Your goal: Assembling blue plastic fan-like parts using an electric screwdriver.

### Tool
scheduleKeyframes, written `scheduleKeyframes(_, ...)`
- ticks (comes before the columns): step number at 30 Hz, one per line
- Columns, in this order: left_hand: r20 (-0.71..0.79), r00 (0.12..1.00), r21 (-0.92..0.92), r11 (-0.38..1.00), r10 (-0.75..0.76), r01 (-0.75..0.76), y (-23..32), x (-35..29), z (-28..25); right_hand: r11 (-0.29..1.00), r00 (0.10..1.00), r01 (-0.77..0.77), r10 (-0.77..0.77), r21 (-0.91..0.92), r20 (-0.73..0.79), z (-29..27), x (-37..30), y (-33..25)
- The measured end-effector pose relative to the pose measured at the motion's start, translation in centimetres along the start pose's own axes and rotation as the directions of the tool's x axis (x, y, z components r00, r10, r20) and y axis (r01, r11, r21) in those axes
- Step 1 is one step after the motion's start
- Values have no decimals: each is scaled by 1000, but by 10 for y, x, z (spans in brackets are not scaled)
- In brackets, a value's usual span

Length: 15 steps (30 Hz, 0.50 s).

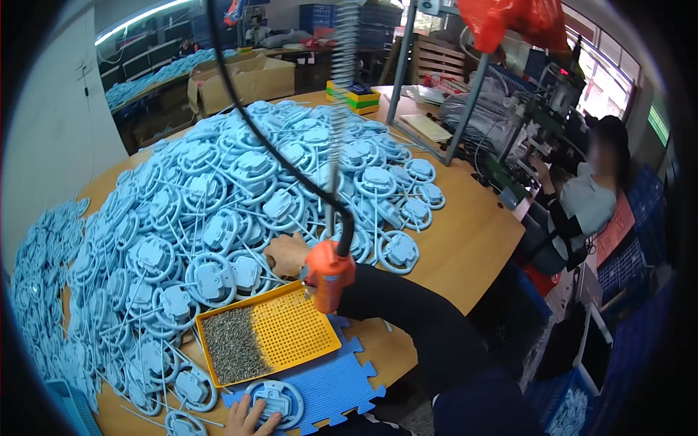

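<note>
At the lower edge, my left hand [251, 419] rests its fingers on the rim of a blue ring-shaped plastic part [276, 404], holding it on a blue foam mat [331, 389]. My right hand [288, 254] reaches into a big heap of similar parts [218, 231]; its fingers are bent, and what they grip is hidden. In front of my right wrist hangs an orange electric screwdriver [329, 277] on a coiled spring and black cable. A yellow perforated tray [298, 323] lies between my hands, with small metal screws [233, 347] piled in its left half.
The heap covers most of the wooden table [465, 232]. A metal frame [465, 109] stands at the table's far right, with a red bag [509, 25] above. Beyond the right edge, another person [585, 196] sits at a machine. A cardboard box [243, 81] stands behind the heap.
</note>
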<state>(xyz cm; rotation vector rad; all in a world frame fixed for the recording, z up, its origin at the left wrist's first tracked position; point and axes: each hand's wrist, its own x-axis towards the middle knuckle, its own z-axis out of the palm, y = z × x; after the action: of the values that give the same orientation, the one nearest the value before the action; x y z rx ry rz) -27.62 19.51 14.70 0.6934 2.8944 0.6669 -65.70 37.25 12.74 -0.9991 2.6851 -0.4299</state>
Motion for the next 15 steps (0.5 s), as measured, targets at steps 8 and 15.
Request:
scheduleKeyframes(8,6,1000,-16,1000,6,-6,6,1,-2,699,862,350,20,624,-507,-45,-61,41)
scheduleKeyframes(15,-74,996,21,999,49,-47,13,-4,-18,560,880,127,317,819,-353,-48,-252,51)
